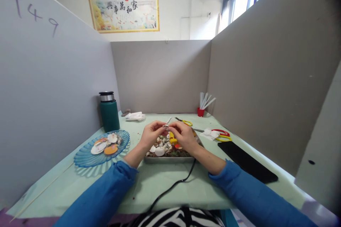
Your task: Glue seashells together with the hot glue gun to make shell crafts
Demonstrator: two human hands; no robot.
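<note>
My left hand [153, 134] and my right hand [183, 135] meet above the metal tray [169, 160], fingertips pinched together. Between them is a small whitish shell [166, 126], mostly covered by the fingers. A thin white stick [168, 120] shows just behind the fingertips; what it belongs to is hidden. Below, the tray holds many shells [160, 151] in white and brown tones. A yellow glue gun [173, 138] lies on the tray beside my right hand, partly covered by it. A black cord [174, 185] runs from the tray's front edge towards my lap.
At left, a blue scalloped plate [82, 158] bears larger shells, with a green bottle [109, 115] behind. Yellow-handled pliers [187, 123], red-and-yellow-handled scissors [223, 136], crumpled tissue [210, 134], a black phone [246, 161] and a red cup [200, 112] of glue sticks stand right. Partitions enclose the table.
</note>
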